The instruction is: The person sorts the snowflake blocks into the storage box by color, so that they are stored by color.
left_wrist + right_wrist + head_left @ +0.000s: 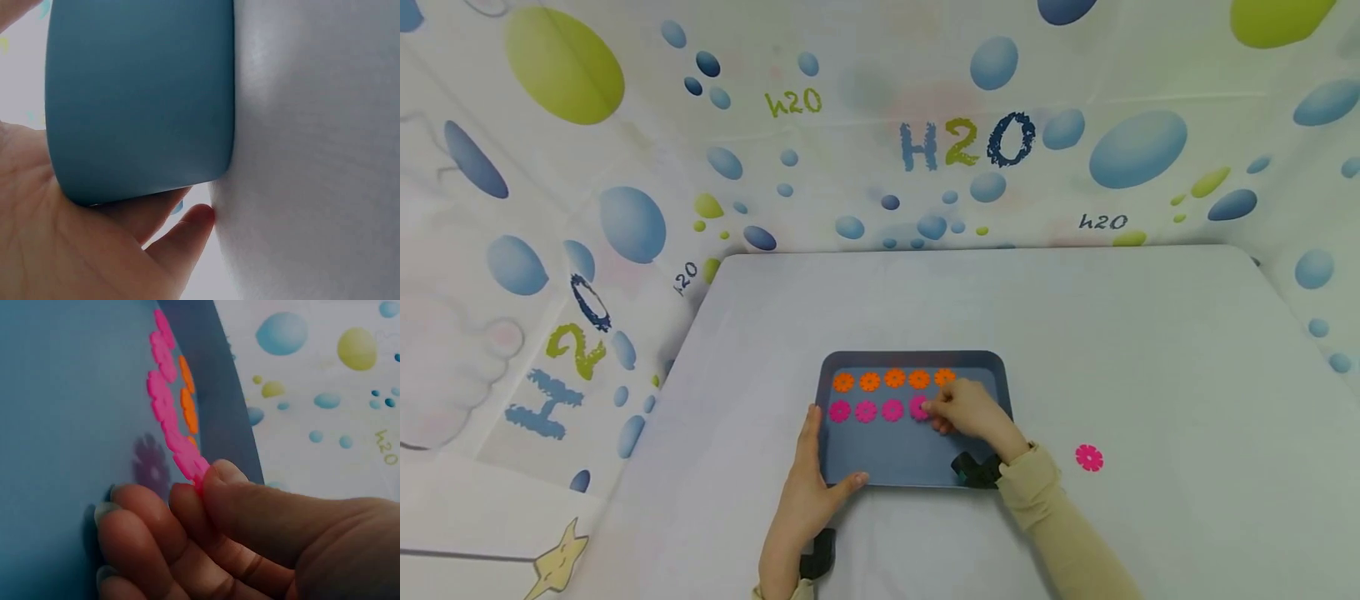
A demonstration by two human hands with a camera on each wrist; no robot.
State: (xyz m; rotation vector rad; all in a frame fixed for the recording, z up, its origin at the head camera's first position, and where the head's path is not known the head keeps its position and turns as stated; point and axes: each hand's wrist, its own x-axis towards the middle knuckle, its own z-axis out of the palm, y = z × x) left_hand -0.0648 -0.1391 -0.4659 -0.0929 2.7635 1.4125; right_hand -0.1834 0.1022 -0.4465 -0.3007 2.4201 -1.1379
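A blue-grey tray (895, 454) lies on the white table. Across its far side runs a row of several orange flower-shaped pieces (869, 382). Nearer is a row of several pink flower pieces (866, 412). At the row's right end, my right hand (966, 408) pinches a pink flower piece (187, 459) between thumb and forefinger; its shadow falls on the tray floor in the right wrist view. My left hand (808, 492) holds the tray's near left corner, fingers along the left side and thumb on the near edge. The left wrist view shows the tray wall (144, 100) against the palm.
One loose pink flower piece (1089, 457) lies on the table to the right of the tray, beside my right sleeve (1037, 492). A white curtain (865, 100) with blue and green drops hangs behind the table and along its left side.
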